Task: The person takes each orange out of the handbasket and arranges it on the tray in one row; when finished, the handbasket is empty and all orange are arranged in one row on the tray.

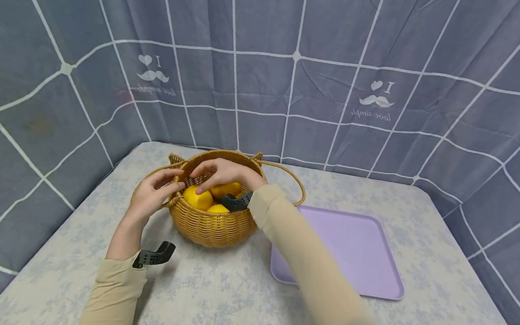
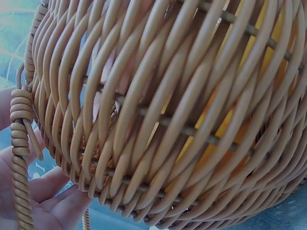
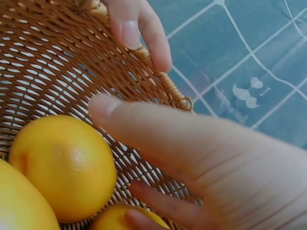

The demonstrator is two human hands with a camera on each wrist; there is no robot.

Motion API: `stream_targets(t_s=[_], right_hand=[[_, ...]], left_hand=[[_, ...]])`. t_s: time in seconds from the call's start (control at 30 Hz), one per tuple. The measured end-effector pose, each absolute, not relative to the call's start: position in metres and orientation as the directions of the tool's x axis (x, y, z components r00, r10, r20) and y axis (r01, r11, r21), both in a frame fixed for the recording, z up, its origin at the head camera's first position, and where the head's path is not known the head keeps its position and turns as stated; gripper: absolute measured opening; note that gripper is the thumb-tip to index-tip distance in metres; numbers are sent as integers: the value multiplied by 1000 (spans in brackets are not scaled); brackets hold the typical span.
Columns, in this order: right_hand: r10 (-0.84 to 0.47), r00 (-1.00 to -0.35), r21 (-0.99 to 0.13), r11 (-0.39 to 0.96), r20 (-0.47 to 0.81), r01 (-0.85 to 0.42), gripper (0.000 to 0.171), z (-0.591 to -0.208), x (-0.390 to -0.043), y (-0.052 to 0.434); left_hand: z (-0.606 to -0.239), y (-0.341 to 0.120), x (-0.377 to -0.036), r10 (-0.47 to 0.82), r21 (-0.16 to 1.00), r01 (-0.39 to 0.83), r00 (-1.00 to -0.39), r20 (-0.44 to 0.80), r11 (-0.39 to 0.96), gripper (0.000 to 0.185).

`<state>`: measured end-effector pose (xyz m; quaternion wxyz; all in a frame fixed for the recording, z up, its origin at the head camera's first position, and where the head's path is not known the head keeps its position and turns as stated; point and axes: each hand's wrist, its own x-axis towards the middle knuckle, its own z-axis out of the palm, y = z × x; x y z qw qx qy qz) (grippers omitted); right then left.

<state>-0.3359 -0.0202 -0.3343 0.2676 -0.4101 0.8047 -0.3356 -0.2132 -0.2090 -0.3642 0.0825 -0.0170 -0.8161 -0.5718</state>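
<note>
A: Wicker basket (image 1: 210, 225), round-bellied, stands on the table (image 1: 211, 292) left of centre. Yellow fruit (image 1: 198, 197) lie inside, at least three; lemons or oranges, I cannot tell which.

B: Hands?

A: Left hand (image 1: 152, 194) is at the basket's left rim, fingers bent over the edge and pinching it; the right wrist view shows those fingers (image 3: 139, 28) hooked on the weave. Right hand (image 1: 222, 172) reaches in from above, fingers spread down over the fruit, fingertips touching one, not clearly closed round any. So the hands are close together, one on the rim and one inside.

B: Handling, as a judgement?

A: Fruit look firm, smooth-skinned and rounded, so likely to roll and somewhat slippery; best taken round the widest part with fingers and thumb opposed. Probably moderate in weight. The basket is stiff but light, and could slide or tip when pulled at, which the hold on the rim would check. Its two loop handles (image 1: 293, 178) hang folded outward.

B: Surface and room?

A: Table is covered with a pale cloth, faint floral print, looks soft. Lilac tray (image 1: 359, 254) lies flat just right of the basket, not touching it. Grey-blue fabric (image 1: 267, 80) with a white grid and moustache prints closes off the back and both sides.
</note>
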Motion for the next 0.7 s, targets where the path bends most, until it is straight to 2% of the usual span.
stream_targets(t_s=[0.3,0.47,0.7], right_hand=[[-881,-438,-735,415,-179,-535,54,-340,-335,-22],[-898,-378,-771,402,-226,-494,57,-341,-333,-22],[-906,-331,-809,395,-264,-436,57,-343,-332,-20]], left_hand=[[-364,-208,-213,-64,940,136,-984,164,312,45],[-364,-208,-212,-58,953,134,-986,156,270,47],[-364,-208,-212,-49,953,148,-985,167,263,46]])
